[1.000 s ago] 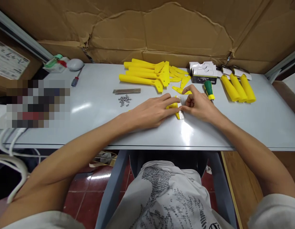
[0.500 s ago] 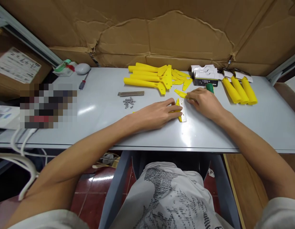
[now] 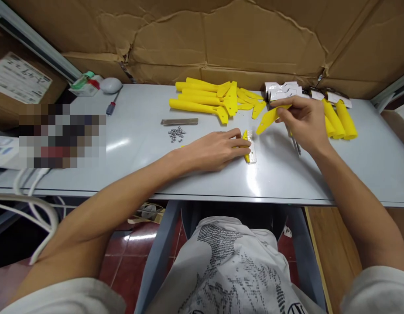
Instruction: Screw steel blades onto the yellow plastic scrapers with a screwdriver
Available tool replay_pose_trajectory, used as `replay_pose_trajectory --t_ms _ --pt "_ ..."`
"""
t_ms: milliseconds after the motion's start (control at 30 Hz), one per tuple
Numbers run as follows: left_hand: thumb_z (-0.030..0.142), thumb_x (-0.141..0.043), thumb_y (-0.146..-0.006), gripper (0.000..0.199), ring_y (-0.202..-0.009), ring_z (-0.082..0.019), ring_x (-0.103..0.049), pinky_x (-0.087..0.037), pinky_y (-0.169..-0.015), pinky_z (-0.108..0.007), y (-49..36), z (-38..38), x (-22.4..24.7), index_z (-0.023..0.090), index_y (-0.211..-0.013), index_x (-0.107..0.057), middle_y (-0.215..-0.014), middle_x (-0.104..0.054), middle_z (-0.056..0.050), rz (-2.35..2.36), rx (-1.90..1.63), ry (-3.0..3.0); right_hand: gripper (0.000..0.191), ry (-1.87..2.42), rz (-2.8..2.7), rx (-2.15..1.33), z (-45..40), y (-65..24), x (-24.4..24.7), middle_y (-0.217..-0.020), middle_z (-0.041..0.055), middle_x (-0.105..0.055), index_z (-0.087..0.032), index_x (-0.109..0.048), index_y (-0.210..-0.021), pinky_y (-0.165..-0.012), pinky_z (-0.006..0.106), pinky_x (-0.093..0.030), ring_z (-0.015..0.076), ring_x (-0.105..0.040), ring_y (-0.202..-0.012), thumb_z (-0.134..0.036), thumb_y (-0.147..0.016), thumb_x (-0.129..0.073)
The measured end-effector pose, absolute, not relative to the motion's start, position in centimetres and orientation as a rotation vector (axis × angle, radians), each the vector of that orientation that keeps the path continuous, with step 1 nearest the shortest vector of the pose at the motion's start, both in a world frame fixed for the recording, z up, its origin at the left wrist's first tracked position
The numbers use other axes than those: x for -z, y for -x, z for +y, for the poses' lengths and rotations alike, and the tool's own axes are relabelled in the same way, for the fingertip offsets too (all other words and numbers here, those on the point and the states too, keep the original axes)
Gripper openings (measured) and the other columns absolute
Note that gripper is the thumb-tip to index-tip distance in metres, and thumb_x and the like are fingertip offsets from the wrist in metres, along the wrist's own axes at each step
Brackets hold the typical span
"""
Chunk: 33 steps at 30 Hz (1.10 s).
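My left hand rests on the table with its fingers over the head of a yellow scraper. A thin, shiny blade lies along the scraper's head. Most of the handle is hidden under my hand and forearm. In my right hand, a flat yellow scraper cover plate is pinched between thumb and fingers, raised and tilted above the table. Under that hand, the metal shaft of a screwdriver shows.
Loose screws lie below a stack of flat blades. Behind are yellow scraper handles and more cover plates. Small boxes and yellow tubular pieces stand right. Another screwdriver lies left.
My right hand has lifted the yellow cover plate off the table and moved right and up with it. The left hand stays on the scraper.
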<state>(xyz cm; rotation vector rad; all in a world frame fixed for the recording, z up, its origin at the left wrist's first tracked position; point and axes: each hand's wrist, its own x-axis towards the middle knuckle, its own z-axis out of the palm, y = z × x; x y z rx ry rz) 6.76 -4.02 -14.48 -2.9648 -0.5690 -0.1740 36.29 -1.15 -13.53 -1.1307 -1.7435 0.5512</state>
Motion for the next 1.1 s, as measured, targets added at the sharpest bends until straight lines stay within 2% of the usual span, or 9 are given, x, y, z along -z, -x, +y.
replay_pose_trajectory --t_ms 67,167,300,433,533,767,833,1000,1100 --pt "0.008 -0.058 -0.110 0.047 -0.140 -0.030 -0.063 -0.062 -0.095 -0.039 -6.6 -3.9 14.6 0.021 -0.152 -0.074 -0.163 -0.073 -0.008 -0.564 0.191 2.979 0.022 1.055 -1.523 -0.877 -1.2 -36.3 13.2 -0.098 0.0019 -0.083 -0.034 -0.084 -0.113 -0.085 0.047 -0.072 0.0242 -0.076 -0.087 -0.038 -0.091 -0.089" --pt "0.010 -0.054 -0.113 0.045 -0.138 -0.029 -0.063 -0.062 -0.097 -0.038 -6.5 -3.8 14.7 0.020 -0.151 -0.074 -0.163 -0.073 -0.007 -0.547 0.172 2.979 0.044 1.045 -1.417 -1.180 -1.2 -36.3 13.3 -0.081 -0.0034 -0.071 -0.036 -0.078 -0.124 -0.076 0.040 -0.069 0.0208 -0.071 -0.079 -0.027 -0.083 -0.092" --pt "0.009 -0.054 -0.113 0.043 -0.139 -0.030 -0.063 -0.063 -0.098 -0.039 -6.5 -3.8 14.7 0.019 -0.148 -0.076 -0.159 -0.075 -0.009 -0.546 0.233 3.003 0.060 1.165 -1.537 -1.356 -1.6 -36.1 13.9 -0.084 -0.0037 -0.067 -0.035 -0.072 -0.136 -0.072 0.037 -0.064 0.0195 -0.070 -0.079 -0.015 -0.081 -0.086" --pt "0.006 -0.052 -0.113 0.043 -0.139 -0.031 -0.064 -0.064 -0.103 -0.041 -6.7 -3.8 15.0 0.018 -0.146 -0.077 -0.159 -0.075 -0.011 -0.546 0.284 2.982 0.058 1.180 -1.604 -1.332 -2.2 -35.8 14.0 -0.100 0.0029 -0.073 -0.032 -0.070 -0.139 -0.080 0.044 -0.070 0.0251 -0.076 -0.094 -0.022 -0.085 -0.088" --pt "0.004 -0.053 -0.111 0.044 -0.139 -0.030 -0.064 -0.065 -0.104 -0.042 -6.8 -3.7 15.2 0.019 -0.146 -0.076 -0.159 -0.075 -0.011 -0.565 0.286 2.969 0.072 1.169 -1.614 -1.365 -2.2 -35.8 14.0 -0.107 0.0048 -0.075 -0.031 -0.070 -0.141 -0.089 0.050 -0.074 0.0286 -0.078 -0.105 -0.022 -0.075 -0.097" --pt "0.002 -0.047 -0.112 0.040 -0.136 -0.032 -0.064 -0.067 -0.103 -0.045 -6.8 -3.8 15.1 0.013 -0.142 -0.073 -0.158 -0.074 -0.016 -0.580 0.346 2.890 0.096 1.178 -1.452 -1.390 -2.1 -35.4 14.1 -0.103 0.0017 -0.080 -0.028 -0.072 -0.138 -0.101 0.053 -0.075 0.0260 -0.079 -0.096 -0.024 -0.052 -0.114" --pt "0.003 -0.046 -0.113 0.038 -0.136 -0.032 -0.064 -0.068 -0.104 -0.046 -6.8 -3.9 15.0 0.011 -0.141 -0.071 -0.155 -0.075 -0.018 -0.567 0.387 2.861 0.098 1.173 -1.433 -1.389 -2.2 -35.2 13.9 -0.100 0.0008 -0.080 -0.028 -0.073 -0.137 -0.103 0.053 -0.075 0.0261 -0.080 -0.096 -0.027 -0.049 -0.116" --pt "0.004 -0.045 -0.114 0.034 -0.135 -0.033 -0.066 -0.070 -0.101 -0.047 -6.7 -3.7 15.2 0.011 -0.138 -0.069 -0.153 -0.076 -0.018 -0.528 0.475 2.798 0.082 1.162 -1.513 -1.278 -2.1 -35.5 13.6 -0.107 0.0042 -0.081 -0.028 -0.079 -0.127 -0.098 0.053 -0.075 0.0272 -0.079 -0.096 -0.032 -0.054 -0.116" --pt "0.005 -0.044 -0.114 0.034 -0.136 -0.032 -0.066 -0.070 -0.098 -0.044 -6.6 -3.6 15.1 0.013 -0.135 -0.069 -0.156 -0.075 -0.017 -0.523 0.482 2.775 0.084 1.189 -1.560 -1.315 -2.0 -35.8 13.7 -0.103 0.0036 -0.081 -0.027 -0.077 -0.135 -0.097 0.054 -0.074 0.0276 -0.079 -0.094 -0.033 -0.059 -0.113"
